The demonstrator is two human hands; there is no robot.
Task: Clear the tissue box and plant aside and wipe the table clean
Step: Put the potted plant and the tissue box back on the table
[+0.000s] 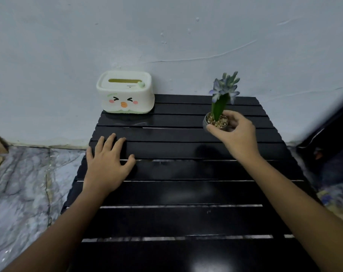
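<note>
Plant gripped for clearing, tissue box waiting.

The right hand (237,128) pinches the plant (217,121) pot's rim, right of the tissue box (125,92); the left hand (107,162) lies flat and empty, likely steadying the table (186,193).

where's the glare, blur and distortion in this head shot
Head view: glare sits on the black slatted table at its near edge; a blurred dark streak smears the right edge; wide-angle bending curves the wall's base line; the tissue box and the potted plant in the right hand look reasonably sharp.
</note>
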